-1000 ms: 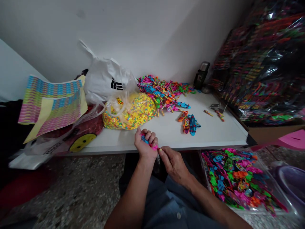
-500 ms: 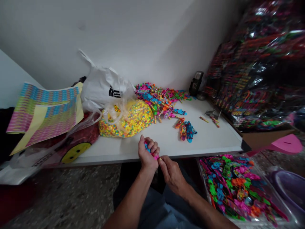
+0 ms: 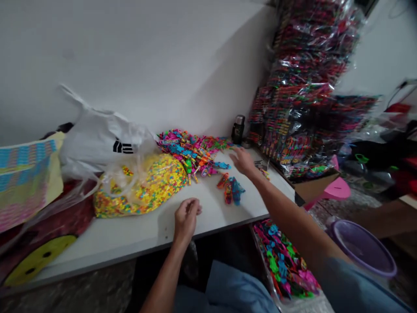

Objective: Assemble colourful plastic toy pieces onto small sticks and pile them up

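Just above the front part of the white table (image 3: 208, 208), my left hand (image 3: 186, 217) is curled closed; whatever is inside it, if anything, is hidden. My right hand (image 3: 243, 161) reaches far over the table with its fingers stretched out, near the right end of a heap of colourful plastic toys (image 3: 182, 145). No object shows in it. Between my hands lies a small group of orange and blue toys (image 3: 232, 190). Close to my right wrist are some small pieces (image 3: 264, 173), partly covered by my forearm.
A clear bag of yellow beads (image 3: 146, 187) and a white plastic bag (image 3: 104, 134) stand left. A black thermos (image 3: 238, 129) is by the wall. Wrapped toys (image 3: 293, 95) are stacked high at right. Below the edge are a bin of toys (image 3: 280, 261) and a purple basin (image 3: 361, 248).
My hands have parted. My right hand has moved forward and right over the table. The blue and pink piece no longer shows in my left hand. The view has turned right.
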The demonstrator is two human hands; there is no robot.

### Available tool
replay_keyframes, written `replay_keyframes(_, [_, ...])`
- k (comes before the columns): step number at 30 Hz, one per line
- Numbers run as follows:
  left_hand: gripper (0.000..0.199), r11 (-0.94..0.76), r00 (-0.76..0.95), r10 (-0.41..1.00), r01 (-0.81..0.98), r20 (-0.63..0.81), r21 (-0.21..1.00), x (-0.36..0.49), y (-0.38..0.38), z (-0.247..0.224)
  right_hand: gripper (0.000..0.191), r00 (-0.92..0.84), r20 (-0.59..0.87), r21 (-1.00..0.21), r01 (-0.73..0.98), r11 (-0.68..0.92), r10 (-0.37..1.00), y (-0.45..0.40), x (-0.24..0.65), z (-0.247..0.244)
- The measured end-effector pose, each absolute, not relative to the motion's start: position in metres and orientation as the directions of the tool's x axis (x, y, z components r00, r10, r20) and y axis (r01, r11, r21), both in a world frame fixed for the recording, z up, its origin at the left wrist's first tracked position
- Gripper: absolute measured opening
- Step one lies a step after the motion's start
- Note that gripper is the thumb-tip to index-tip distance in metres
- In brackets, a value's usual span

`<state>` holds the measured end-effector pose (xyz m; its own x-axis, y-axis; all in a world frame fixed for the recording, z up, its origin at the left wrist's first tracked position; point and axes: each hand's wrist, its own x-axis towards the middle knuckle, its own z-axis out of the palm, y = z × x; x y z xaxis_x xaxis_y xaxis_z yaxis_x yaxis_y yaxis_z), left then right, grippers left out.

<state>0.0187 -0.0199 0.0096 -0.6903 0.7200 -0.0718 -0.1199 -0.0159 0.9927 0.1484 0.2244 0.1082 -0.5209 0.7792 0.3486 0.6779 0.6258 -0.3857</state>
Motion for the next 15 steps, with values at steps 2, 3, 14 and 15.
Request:
replay_keyframes(2, [0.04,0.035,-0.694,0.72,-0.007,-0.03,0.999,0.022,-0.014,0.011,0.033,-0.465,0.265,-0.324,0.782,0.532,0.845,0.236,0.19,0.079])
replay_keyframes(3, [0.036,0.063,-0.695,0.719,0.088,0.016,0.994,0.025,-0.008,0.013,0.028,-0.45,0.235,-0.294,0.812,0.505,0.861,0.24,0.208,0.064])
replay_keyframes(14, [0.024,0.271,-0.524,0.851,0.439,-0.001,0.857,0.075,0.073,0.032,0.025,-0.356,0.3,-0.421,0.783,0.458,0.885,0.243,0.249,0.007])
replay_keyframes(15, [0.023,0.247,-0.507,0.862,0.421,0.001,0.873,0.074,0.074,0.031,0.025,-0.344,0.314,-0.468,0.755,0.459,0.885,0.239,0.251,0.008])
